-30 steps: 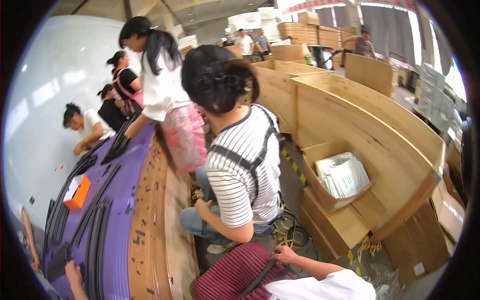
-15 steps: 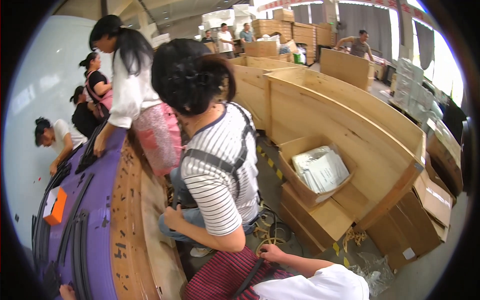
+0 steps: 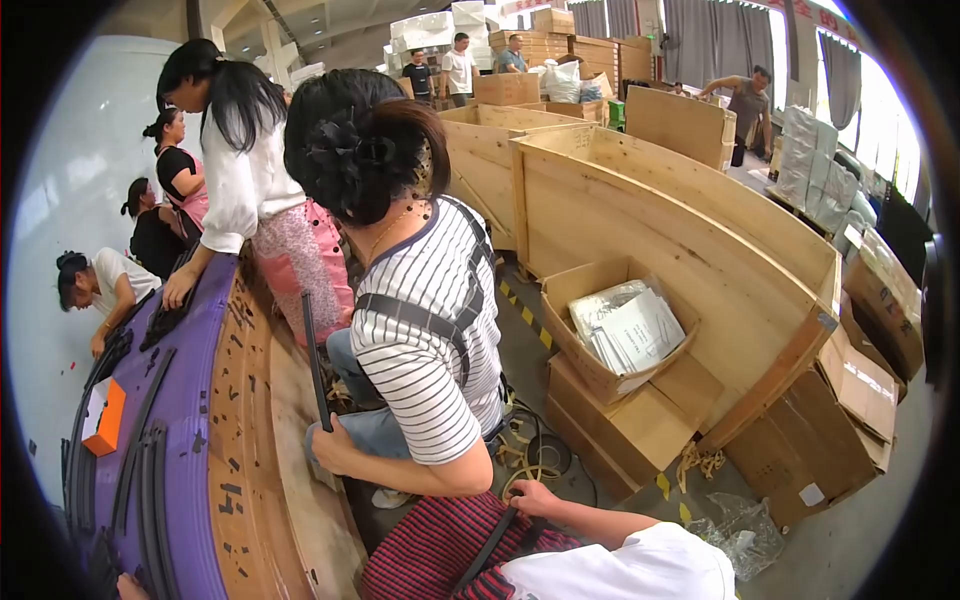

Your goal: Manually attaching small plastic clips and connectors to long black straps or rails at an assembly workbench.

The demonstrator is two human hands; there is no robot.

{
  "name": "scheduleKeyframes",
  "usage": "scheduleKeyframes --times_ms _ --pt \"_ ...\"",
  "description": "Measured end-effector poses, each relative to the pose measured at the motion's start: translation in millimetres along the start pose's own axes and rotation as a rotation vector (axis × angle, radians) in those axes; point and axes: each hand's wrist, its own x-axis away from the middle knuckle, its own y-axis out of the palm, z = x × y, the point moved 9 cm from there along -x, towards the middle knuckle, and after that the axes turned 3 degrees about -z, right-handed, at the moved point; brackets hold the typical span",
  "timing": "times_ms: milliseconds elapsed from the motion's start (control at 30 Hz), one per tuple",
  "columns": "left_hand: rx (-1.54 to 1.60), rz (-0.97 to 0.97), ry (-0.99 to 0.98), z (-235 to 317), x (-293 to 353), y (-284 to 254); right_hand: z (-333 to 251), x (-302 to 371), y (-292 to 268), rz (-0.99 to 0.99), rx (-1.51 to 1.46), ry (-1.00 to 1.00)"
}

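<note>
My right hand (image 3: 533,498), at the end of a white sleeve, is closed on one end of a black strip (image 3: 487,547). This strip slants down across red-and-black striped cloth (image 3: 425,545) on my lap. Only a small part of my left hand (image 3: 131,587) shows at the lower left edge, beside long black strips (image 3: 154,510) on the purple-covered table (image 3: 195,370); its fingers are mostly cut off. Close by, a co-worker in a striped top (image 3: 425,350) grips another black strip (image 3: 316,360), which points upward.
An orange-and-white box (image 3: 102,425) lies on the table. Beyond its wooden edge (image 3: 240,440) other people handle dark strips. To the right stand a large wooden crate (image 3: 670,240), a carton of white packets (image 3: 610,385) and flattened cardboard (image 3: 800,450). Clear plastic (image 3: 745,535) lies on the floor.
The view has shifted slightly. The co-worker's strip now stands out plainly above their hand. My right hand keeps its hold on the strip over my lap.
</note>
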Motion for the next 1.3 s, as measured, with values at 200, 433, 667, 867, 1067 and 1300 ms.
scheduleKeyframes --times_ms 200,433,667,867,1067,1300 --pt "-0.035 0.220 0.048 -15 -1 10 3 -3 2 -0.006 0.009 -0.027" --pt "0.021 0.196 -0.028 -3 4 -6 6 -3 1 0.010 0.012 -0.016" --pt "-0.060 0.116 -0.077 0 7 -11 -13 3 0 0.020 -0.013 -0.069" --pt "-0.058 0.070 -0.157 -1 9 -13 -1 -3 0 -0.010 -0.033 -0.044" --pt "-0.043 0.072 -0.149 -2 8 -11 0 2 0 -0.013 -0.077 -0.028" --pt "0.025 -0.033 -0.156 9 11 -22 -5 8 -2 0.010 -0.058 -0.072"
